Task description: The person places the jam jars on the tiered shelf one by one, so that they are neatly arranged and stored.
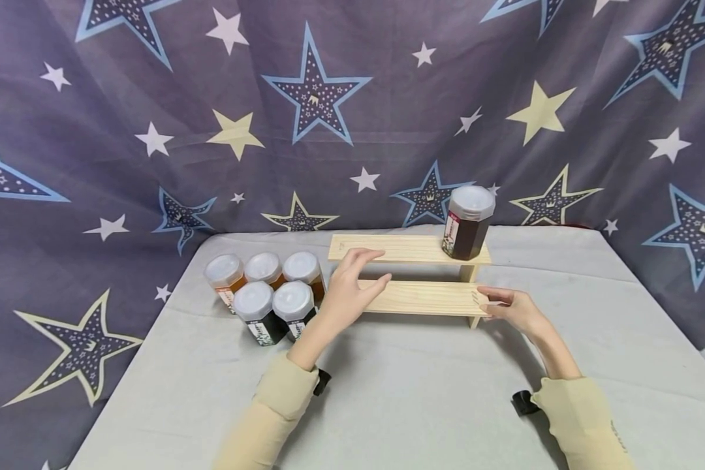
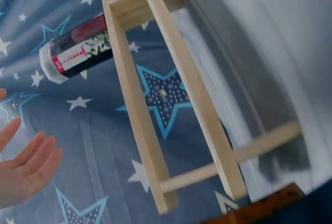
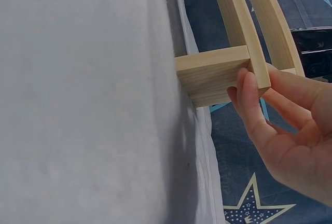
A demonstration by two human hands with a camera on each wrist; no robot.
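Wooden rack (image 1: 423, 297) is pinched at its right end by the right hand (image 1: 520, 310), probably for steadiness, while the left hand (image 1: 348, 290), loosely spread, grips nothing

The two-tier rack (image 1: 414, 297) is smooth, matt wood with visible grain. The jar (image 1: 470, 230) on it has a glossy body, a paper-like label (image 2: 72, 59) and a plastic-looking lid (image 2: 51, 65). The tabletop covering (image 1: 423, 391) is matt, lightly creased cloth; the backdrop (image 1: 396, 124) is printed cloth.
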